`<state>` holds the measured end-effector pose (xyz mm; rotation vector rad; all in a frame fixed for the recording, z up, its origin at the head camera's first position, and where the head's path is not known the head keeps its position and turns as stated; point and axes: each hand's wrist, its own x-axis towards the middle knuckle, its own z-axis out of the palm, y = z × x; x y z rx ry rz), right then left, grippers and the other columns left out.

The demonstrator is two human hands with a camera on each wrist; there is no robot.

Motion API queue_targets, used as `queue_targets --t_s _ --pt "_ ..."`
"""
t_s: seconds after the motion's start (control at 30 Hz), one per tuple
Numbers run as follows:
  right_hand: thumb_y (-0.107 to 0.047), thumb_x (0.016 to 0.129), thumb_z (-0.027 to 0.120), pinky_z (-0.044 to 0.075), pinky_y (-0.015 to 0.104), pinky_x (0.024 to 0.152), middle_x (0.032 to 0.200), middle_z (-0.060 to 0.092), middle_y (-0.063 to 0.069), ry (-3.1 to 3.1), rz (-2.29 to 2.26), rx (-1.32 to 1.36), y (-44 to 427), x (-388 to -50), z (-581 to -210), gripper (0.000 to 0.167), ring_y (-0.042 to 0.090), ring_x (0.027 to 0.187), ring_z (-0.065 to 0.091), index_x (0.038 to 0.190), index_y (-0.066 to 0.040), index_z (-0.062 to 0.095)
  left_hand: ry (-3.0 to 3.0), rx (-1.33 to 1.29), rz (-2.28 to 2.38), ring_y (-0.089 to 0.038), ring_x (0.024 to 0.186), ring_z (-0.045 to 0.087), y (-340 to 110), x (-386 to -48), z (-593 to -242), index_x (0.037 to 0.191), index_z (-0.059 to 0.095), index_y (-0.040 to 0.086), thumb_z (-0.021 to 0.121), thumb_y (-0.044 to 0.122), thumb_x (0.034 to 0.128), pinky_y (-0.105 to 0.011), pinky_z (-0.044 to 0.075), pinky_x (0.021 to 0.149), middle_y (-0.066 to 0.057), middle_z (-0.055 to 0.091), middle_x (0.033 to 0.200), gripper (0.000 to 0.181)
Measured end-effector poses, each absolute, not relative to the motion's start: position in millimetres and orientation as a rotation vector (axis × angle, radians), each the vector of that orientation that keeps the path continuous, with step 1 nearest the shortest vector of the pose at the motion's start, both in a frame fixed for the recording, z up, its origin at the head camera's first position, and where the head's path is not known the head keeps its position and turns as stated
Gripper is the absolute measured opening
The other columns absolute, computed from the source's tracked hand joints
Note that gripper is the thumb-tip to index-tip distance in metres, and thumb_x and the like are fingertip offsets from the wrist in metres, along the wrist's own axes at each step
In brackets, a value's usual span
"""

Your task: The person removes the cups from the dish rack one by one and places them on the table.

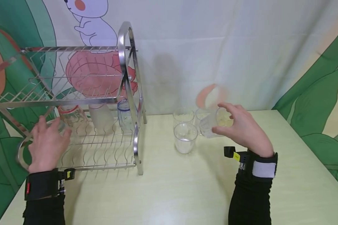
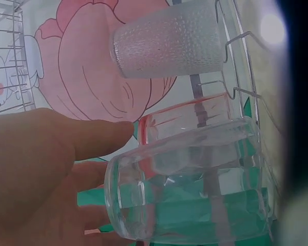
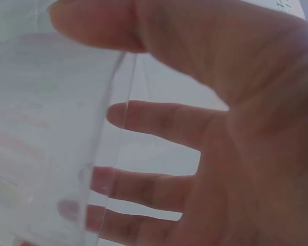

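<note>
On the lower tier of the metal dish rack (image 1: pixel 95 167), my left hand (image 1: pixel 48 143) reaches over a clear glass (image 2: pixel 190 189). Its fingers and thumb are spread around the rim end in the left wrist view, and no firm grip shows. Beside that glass are a red-rimmed glass (image 1: pixel 76 117) and a frosted, bumpy-textured glass (image 1: pixel 101 117). My right hand (image 1: pixel 243 126) holds a clear glass (image 1: pixel 209 125) tilted on its side above the table, thumb on one side and fingers on the other, its mouth toward the palm.
A clear glass (image 1: pixel 186 139) stands upright on the table, with further clear glasses (image 1: pixel 183 115) close behind. A blue-rimmed glass (image 1: pixel 125 115) sits at the rack's right end. The rack's upper wire tier (image 1: pixel 81 101) overhangs the lower one. A printed curtain (image 1: pixel 174 62) hangs behind.
</note>
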<state>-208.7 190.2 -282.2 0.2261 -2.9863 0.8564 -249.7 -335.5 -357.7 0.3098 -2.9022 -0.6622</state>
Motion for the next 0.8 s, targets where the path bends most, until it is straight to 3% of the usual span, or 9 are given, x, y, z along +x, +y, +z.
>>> queue_targets --t_s 0.17,0.33,0.8 --pt "-0.033 0.092 0.074 0.043 0.063 0.111 0.154 0.047 0.019 -3.044 0.849 0.233 191.2 -211.9 -285.8 0.075 0.040 0.137 0.046 0.156 -0.010 0.042 -2.952 0.250 -0.681 -0.063 0.151 -0.006 -338.1 -247.4 -359.0 0.164 0.011 0.002 0.039 0.041 0.1099 -0.094 0.019 0.097 -0.036 -0.016 0.166 0.073" --pt "-0.028 0.090 0.075 0.036 0.062 0.119 0.161 0.041 0.020 -3.083 0.836 0.264 189.8 -217.9 -291.2 0.074 0.041 0.149 0.037 0.153 -0.004 0.043 -2.971 0.232 -0.624 -0.063 0.151 -0.005 -337.2 -247.2 -359.6 0.164 0.010 0.001 0.041 0.038 0.1098 -0.093 0.023 0.096 -0.040 -0.013 0.164 0.073" --pt "-0.022 0.085 0.075 0.047 0.058 0.108 0.150 0.051 0.026 -3.197 0.726 0.233 180.2 -239.4 -313.9 0.075 0.042 0.138 0.047 0.152 -0.004 0.046 -2.912 0.243 -0.608 -0.067 0.143 0.011 -332.2 -247.6 -361.0 0.163 0.020 0.000 0.051 0.028 0.1081 -0.090 0.028 0.097 -0.045 0.006 0.159 0.068"
